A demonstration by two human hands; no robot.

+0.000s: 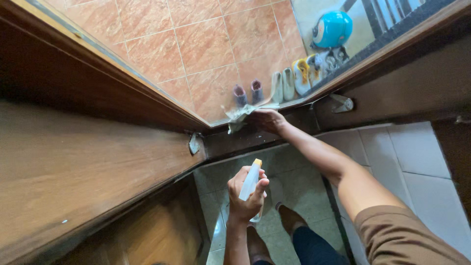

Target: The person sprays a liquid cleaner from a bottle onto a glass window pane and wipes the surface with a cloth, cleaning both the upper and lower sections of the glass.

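While my left hand [247, 194] gripped the spray bottle [250, 182] upright, my right hand [266, 119] pressed a cloth [239, 116] on the window sill [230, 140] ahead; wiping seemed underway, another sideways stroke due.

spray bottle [250, 182]: white body, yellow cap, slim; held upright with a slight tilt, cap end far; gripped around the middle by the left hand [247, 195], near centre, above the grey floor tiles.
cloth [239, 116]: pale, crumpled; pressed flat under the right hand [267, 119] against the bottom edge of the glass pane, far centre, one corner hanging down over the dark wooden frame.
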